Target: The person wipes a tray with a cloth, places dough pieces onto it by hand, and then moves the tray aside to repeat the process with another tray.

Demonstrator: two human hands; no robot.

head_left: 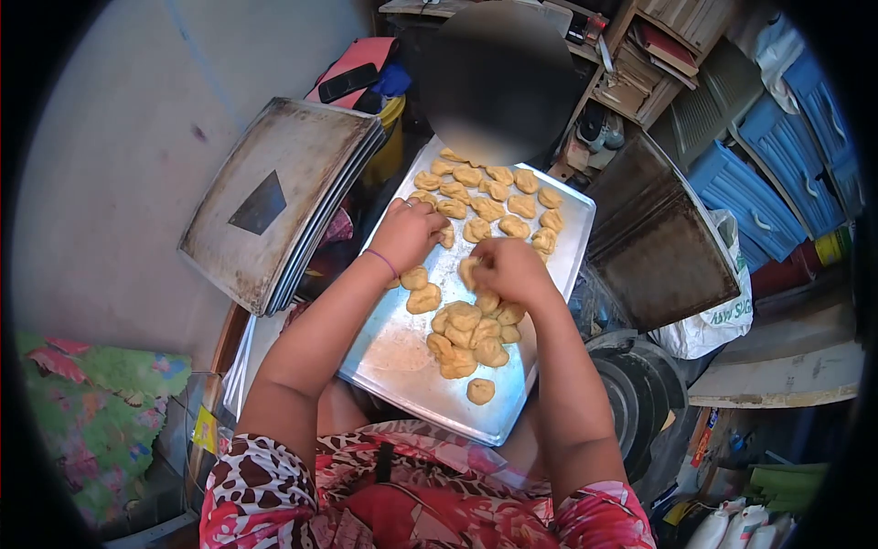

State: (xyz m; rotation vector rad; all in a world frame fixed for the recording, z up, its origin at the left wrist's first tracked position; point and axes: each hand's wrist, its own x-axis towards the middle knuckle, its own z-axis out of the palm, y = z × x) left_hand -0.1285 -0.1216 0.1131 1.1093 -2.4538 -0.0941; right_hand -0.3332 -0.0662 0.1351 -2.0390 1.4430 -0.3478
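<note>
I have a big metal tray (402, 352) in front of me, resting over my lap. My right hand (508, 268) is near the middle of the tray. Its fingers are curled tight around one piece of dough (468, 272). My left hand (407, 233) is at about 10 o'clock from my right hand. Its fingers are bent down onto the tray and touch another dough bit (446, 236). I cannot tell if it is gripping it. There is a purple band (384, 263) on that wrist.

At the 12 o'clock end of the tray, dough shapes sit in neat rows (498, 197). At 6 o'clock from my right hand is a pile of dough (466, 334). One lone lump (480, 391) lies past it, closest to me.

A stack of trays (274, 197) is at 9 o'clock. A dark tray (654, 242) leans at 3 o'clock.
</note>
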